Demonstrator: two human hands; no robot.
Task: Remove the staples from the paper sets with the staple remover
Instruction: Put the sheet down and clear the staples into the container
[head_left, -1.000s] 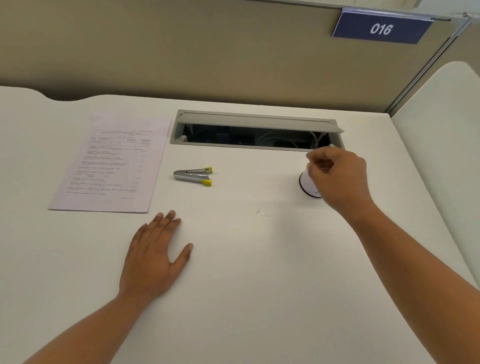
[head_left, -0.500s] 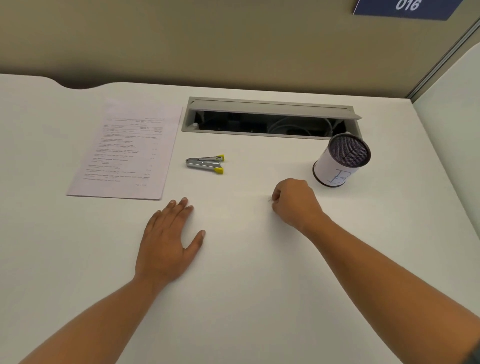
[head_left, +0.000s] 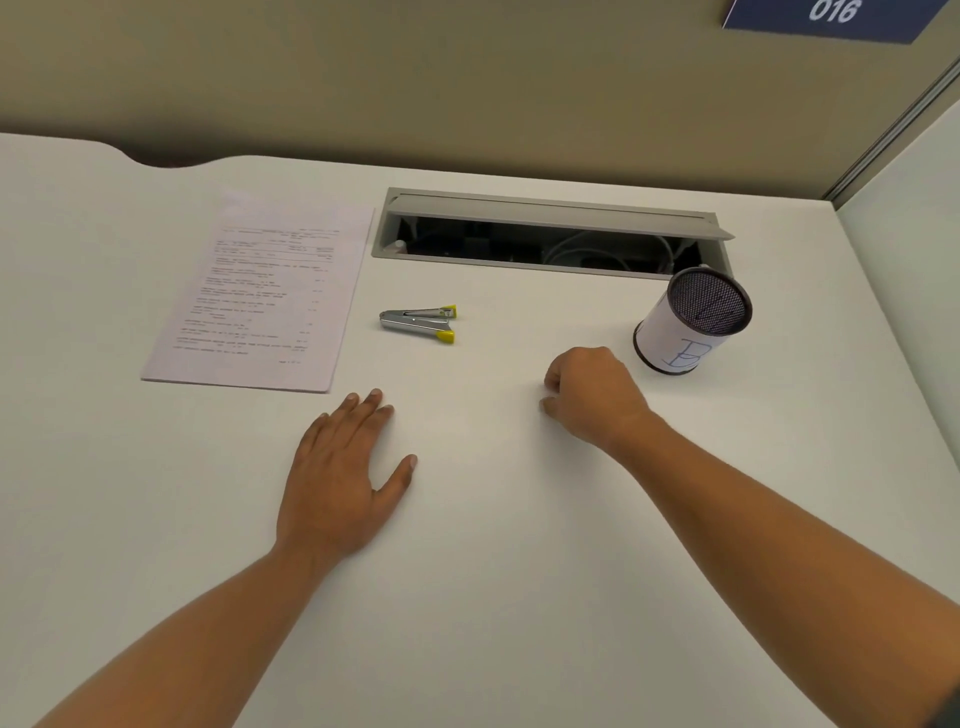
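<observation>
The metal staple remover (head_left: 418, 323) with yellow tips lies on the white desk (head_left: 493, 597), just right of the printed paper set (head_left: 260, 296). My left hand (head_left: 340, 478) rests flat on the desk, fingers spread, below the paper's near right corner and touching nothing else. My right hand (head_left: 592, 397) is curled with its fingertips pinched down on the desk surface, left of the cup. Whatever is under those fingertips is hidden by the hand.
A white paper-wrapped cup with a dark mesh inside (head_left: 691, 325), marked with a handwritten letter, stands at the right. Behind it is an open grey cable hatch (head_left: 550, 231) with cables inside. A partition wall runs along the back and right.
My right hand came down from above the cup to the desk spot where a small loose staple lay, and has stayed pinched there. The left hand has not moved.
</observation>
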